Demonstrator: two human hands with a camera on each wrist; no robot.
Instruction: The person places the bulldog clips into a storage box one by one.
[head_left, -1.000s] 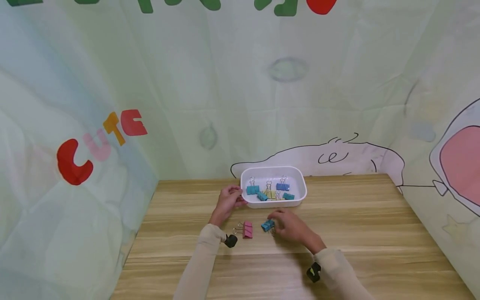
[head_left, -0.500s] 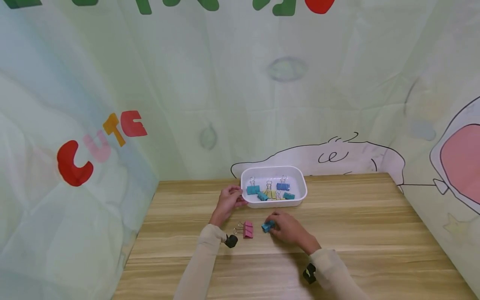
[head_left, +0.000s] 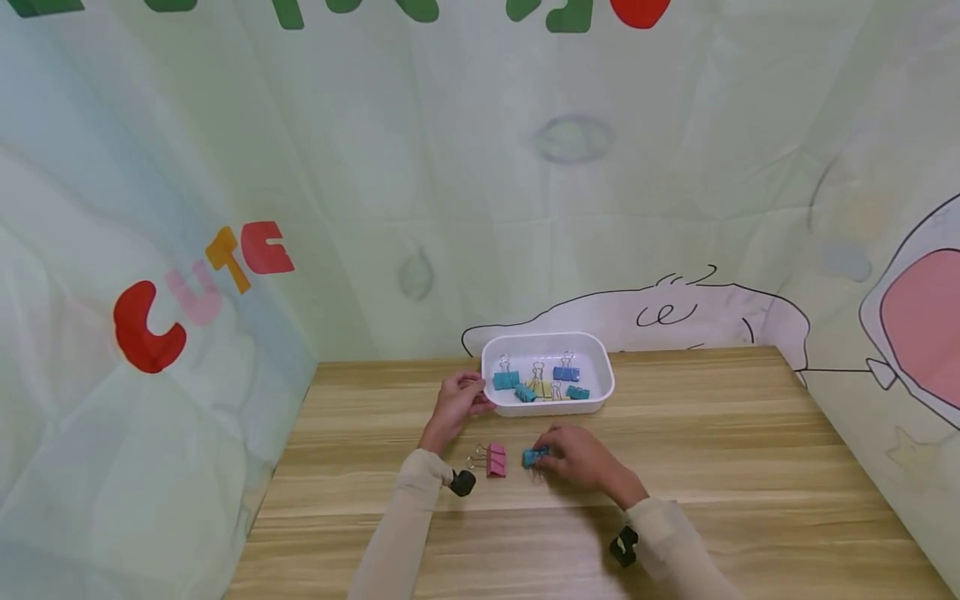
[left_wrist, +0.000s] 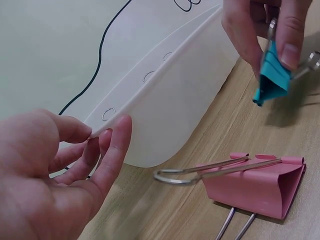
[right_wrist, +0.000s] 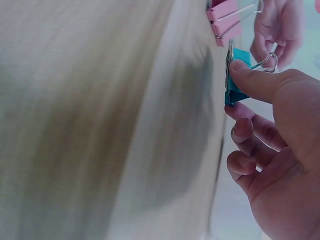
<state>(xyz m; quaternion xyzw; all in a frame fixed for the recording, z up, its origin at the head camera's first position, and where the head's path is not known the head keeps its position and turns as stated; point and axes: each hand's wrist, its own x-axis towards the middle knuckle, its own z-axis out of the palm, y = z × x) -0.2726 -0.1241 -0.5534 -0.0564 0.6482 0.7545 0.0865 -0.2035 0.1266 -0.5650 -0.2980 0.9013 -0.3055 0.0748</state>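
My left hand (head_left: 459, 398) pinches the left rim of a white plastic tray (left_wrist: 170, 120) between thumb and fingers. In front of the tray, my right hand (head_left: 581, 457) holds a teal binder clip (right_wrist: 239, 80) between thumb and fingers, close over the table. The left wrist view shows this clip's wire handles spread to either side of its body. To its left a larger pink binder clip (left_wrist: 250, 185) lies on the wood, wire handles toward the left sleeve. Inside the tray are several binder clips, among them a blue clip (head_left: 566, 373) and a teal clip (head_left: 506, 380).
The wooden table (head_left: 720, 467) ends at a printed fabric backdrop (head_left: 420, 183) behind the tray, with more fabric along both sides. A black wrist camera (head_left: 624, 546) sits at the right sleeve and a second camera (head_left: 462, 482) at the left.
The right fingers have closed around the teal clip, which has turned slightly where it was. My left hand, the tray and the pink clip stay in place.
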